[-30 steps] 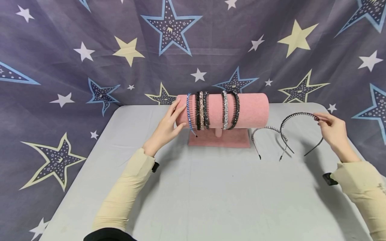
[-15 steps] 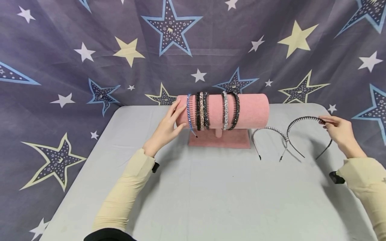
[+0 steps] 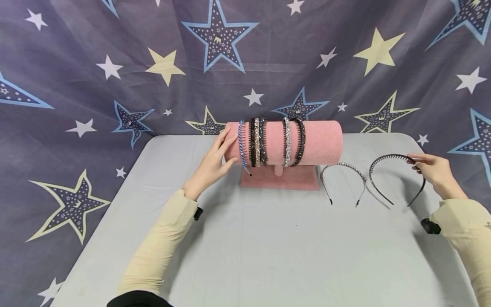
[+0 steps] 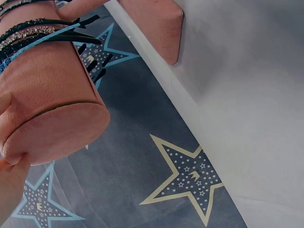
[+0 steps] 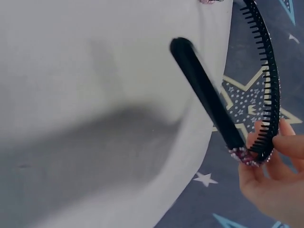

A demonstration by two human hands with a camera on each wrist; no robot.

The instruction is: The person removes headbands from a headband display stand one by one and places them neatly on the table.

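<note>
From my end I can read no letters, numbers or brand names in any view. The only signs I make out are printed on the dark curtain (image 3: 132,25): plain white stars (image 3: 254,97), plain cream stars (image 3: 166,67), and patterned stars outlined in blue (image 3: 220,53) or pale yellow (image 3: 73,213). A small crown (image 3: 217,40) sits in the middle of patterned ones, and my left wrist view shows that emblem clearly inside a yellow-edged star.
</note>
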